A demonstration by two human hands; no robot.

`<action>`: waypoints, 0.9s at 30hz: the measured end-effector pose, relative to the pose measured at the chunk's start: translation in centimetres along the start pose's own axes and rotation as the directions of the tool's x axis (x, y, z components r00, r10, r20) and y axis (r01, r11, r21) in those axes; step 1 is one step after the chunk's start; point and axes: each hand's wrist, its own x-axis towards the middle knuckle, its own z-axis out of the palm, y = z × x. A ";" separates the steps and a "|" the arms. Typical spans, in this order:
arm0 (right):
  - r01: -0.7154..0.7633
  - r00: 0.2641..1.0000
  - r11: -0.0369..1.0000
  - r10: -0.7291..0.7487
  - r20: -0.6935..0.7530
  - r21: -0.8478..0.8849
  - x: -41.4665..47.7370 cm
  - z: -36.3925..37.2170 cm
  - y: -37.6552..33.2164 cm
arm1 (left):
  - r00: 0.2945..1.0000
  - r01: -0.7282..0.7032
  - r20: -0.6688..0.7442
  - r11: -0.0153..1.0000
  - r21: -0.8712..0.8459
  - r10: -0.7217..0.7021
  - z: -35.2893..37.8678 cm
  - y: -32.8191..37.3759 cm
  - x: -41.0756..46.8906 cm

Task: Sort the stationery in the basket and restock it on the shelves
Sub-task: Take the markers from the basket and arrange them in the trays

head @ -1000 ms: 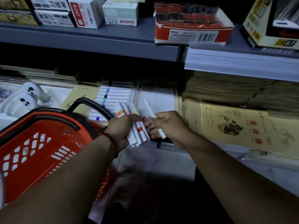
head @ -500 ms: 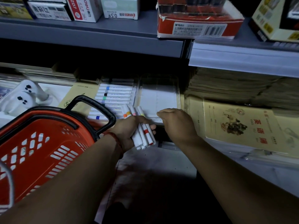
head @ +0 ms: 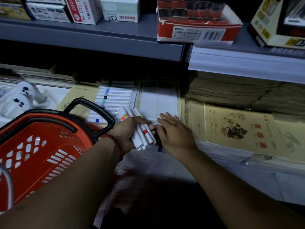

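Dim grey metal shelving (head: 99,35) is filling the view in front of me, two tiers deep.

My left hand (head: 127,131) is gripping a bundle of white marker pens with coloured bands (head: 144,134), fingers curled tightly round the barrels. Their orange, pink and yellow-banded ends are fanning out above my knuckles, and a red-banded one is lying on the outer side. A red cord bracelet (head: 116,142) is sitting on that wrist. My right hand (head: 175,134) is lying just beside the bundle, palm down, fingers straight and holding nothing. Its fingertips are reaching the front edge of a clear plastic tray (head: 178,96). The hand is blurred, so I cannot tell whether it is touching the tray.

Left of that tray, a row of white markers (head: 113,98) is lying on the lower shelf. The red plastic basket (head: 33,146) is hanging by its black handle (head: 92,106) near my left forearm.

Writing is reading upside down above: "deli" on a red-and-white box (head: 84,9), "0.5" and "HANSS" on a pale box (head: 120,9), and a barcode on a red carton (head: 198,25). A yellow exercise book with red Chinese characters (head: 239,128) is lying right of my hand.

Bare white tray floor is showing ahead of my right fingertips, and the shelf lip is running beneath both wrists.
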 end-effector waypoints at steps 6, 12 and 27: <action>-0.286 0.958 0.713 0.227 0.175 0.640 1.8 -2.7 -4.0 | 0.999 -0.028 0.032 0.999 0.032 0.027 0.2 0.2 -0.6; -0.514 0.856 0.425 0.314 0.411 0.745 2.8 -3.3 -3.4 | 1.000 -0.011 0.022 0.999 0.038 0.010 -0.3 0.3 0.1; -0.033 0.999 0.984 0.028 -0.028 -0.173 4.9 -0.8 2.0 | 1.000 0.000 -0.017 1.000 0.027 0.000 -0.4 0.0 1.3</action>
